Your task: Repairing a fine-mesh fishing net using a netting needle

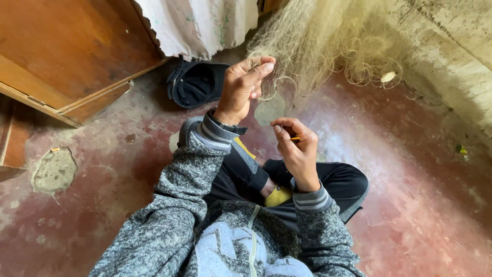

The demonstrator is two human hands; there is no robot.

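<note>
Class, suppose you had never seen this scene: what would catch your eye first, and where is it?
First, the pale fishing net piled at top centre, its strands pinched by the raised left hand. Below it, the right hand grips a small yellow-tipped tool over the crossed legs. A dark cap lies on the worn red floor behind.

**Worn red floor and what lies on it**

The red-painted concrete floor (410, 205) shows grey patches where paint has flaked. A dark fabric cap (196, 84) lies just left of the raised left hand (245, 87). The pale, fine-meshed fishing net (328, 46) heaps on it just beyond that hand.
</note>
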